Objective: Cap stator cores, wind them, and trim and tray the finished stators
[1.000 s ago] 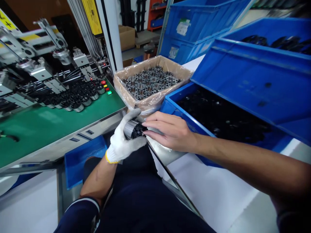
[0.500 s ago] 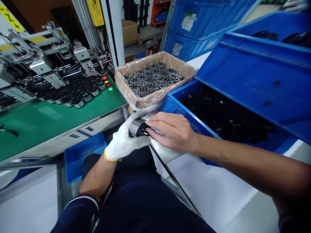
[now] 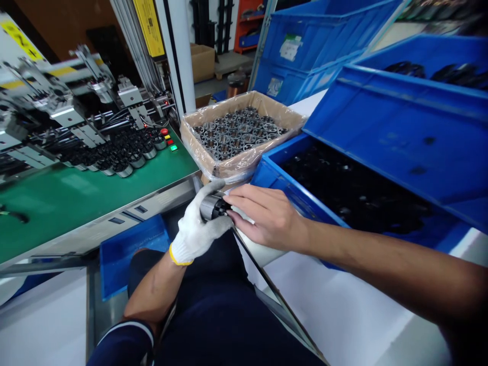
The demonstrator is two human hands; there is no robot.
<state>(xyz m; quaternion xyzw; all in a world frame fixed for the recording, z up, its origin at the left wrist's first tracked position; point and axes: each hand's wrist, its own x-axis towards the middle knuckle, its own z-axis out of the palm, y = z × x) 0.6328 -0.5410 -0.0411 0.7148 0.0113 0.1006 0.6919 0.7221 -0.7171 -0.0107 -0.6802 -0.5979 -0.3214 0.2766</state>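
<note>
My left hand (image 3: 198, 223), in a white knit glove with a yellow cuff, is wrapped round a metal stator core (image 3: 209, 207) in front of my lap. The core lies tilted, its right end turned toward my bare right hand (image 3: 269, 216). On that end sits a black plastic end piece (image 3: 220, 207), pinched by the fingertips of my right hand. Those fingers partly hide it, and I cannot tell whether it is fully seated.
Bare stator cores fill a plastic-lined carton (image 3: 190, 147) ahead. Black parts lie in a blue bin (image 3: 274, 170) at right, with another blue bin (image 3: 381, 107) above it. Left, a green bench (image 3: 76, 188) carries capped cores (image 3: 124, 170) beside a machine (image 3: 68, 109).
Both hands stay on the core, shifted slightly down and left in view. My right fingers still press at its black end. The whole view has tilted a little.
</note>
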